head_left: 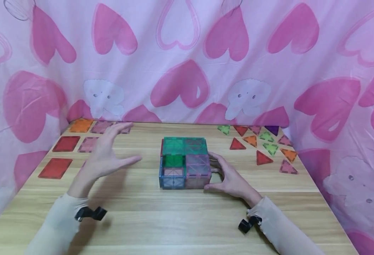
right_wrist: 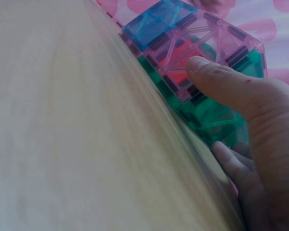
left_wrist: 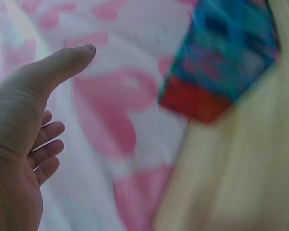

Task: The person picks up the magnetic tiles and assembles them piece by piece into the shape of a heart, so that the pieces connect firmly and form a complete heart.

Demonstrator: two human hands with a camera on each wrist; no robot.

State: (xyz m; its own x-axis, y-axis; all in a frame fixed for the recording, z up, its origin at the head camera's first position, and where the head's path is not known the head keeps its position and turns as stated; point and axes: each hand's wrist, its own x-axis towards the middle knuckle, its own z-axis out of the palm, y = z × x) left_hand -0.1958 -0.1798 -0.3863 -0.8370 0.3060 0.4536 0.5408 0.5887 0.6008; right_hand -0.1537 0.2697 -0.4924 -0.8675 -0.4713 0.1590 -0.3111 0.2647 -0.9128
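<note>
A low box of translucent magnetic tiles [head_left: 197, 164] sits mid-table, with green tops at the back, a pink top at the front right, and an uncovered front-left compartment with blue walls. My right hand [head_left: 233, 180] holds the box at its front-right corner. In the right wrist view, the thumb [right_wrist: 214, 72] lies against a pink tile [right_wrist: 207, 36] while the other fingers reach along the green side [right_wrist: 216, 118]. To the left of the box, my left hand [head_left: 102, 161] is raised above the table, thumb and fingers spread wide and holding nothing.
Square tiles in red [head_left: 55, 168], orange [head_left: 81, 125] and pink [head_left: 87, 145] lie at the table's left, some behind the left hand. Several triangular tiles [head_left: 264, 158] are scattered at the back right. A heart-patterned curtain [head_left: 180, 85] borders the back and sides.
</note>
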